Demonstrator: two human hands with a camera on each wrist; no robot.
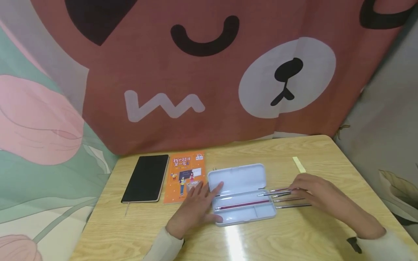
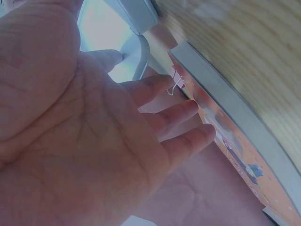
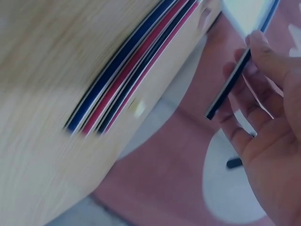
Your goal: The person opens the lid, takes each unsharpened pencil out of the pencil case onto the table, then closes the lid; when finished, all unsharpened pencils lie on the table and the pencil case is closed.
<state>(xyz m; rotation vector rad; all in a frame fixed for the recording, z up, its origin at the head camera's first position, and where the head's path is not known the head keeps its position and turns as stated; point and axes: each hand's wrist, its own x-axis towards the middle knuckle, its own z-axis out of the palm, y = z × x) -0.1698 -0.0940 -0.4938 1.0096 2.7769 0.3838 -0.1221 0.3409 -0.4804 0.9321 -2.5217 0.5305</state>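
Observation:
A pale blue pencil case [image 1: 266, 214] lies with its lid raised, and one red pencil [image 1: 243, 205] rests inside. My left hand [image 1: 195, 208] touches the case's left end, fingers spread, index finger by the lid and thumb on the lower tray. In the left wrist view the fingers of that hand [image 2: 108, 122] are straight. Between thumb and fingers, my right hand [image 3: 268, 89] pinches a dark pencil [image 3: 230, 84]. Its far end reaches over the case's right side in the head view. Below the right hand, several blue, red and dark pencils [image 3: 124, 70] lie side by side on the table.
Left of the case lie an orange book [image 1: 176, 181] and a black notebook [image 1: 145, 177] with a ribbon. A yellow strip [image 1: 298, 165] sits beyond the right hand. Behind the wooden table [image 1: 107, 232] hangs a printed cloth [image 1: 209, 79].

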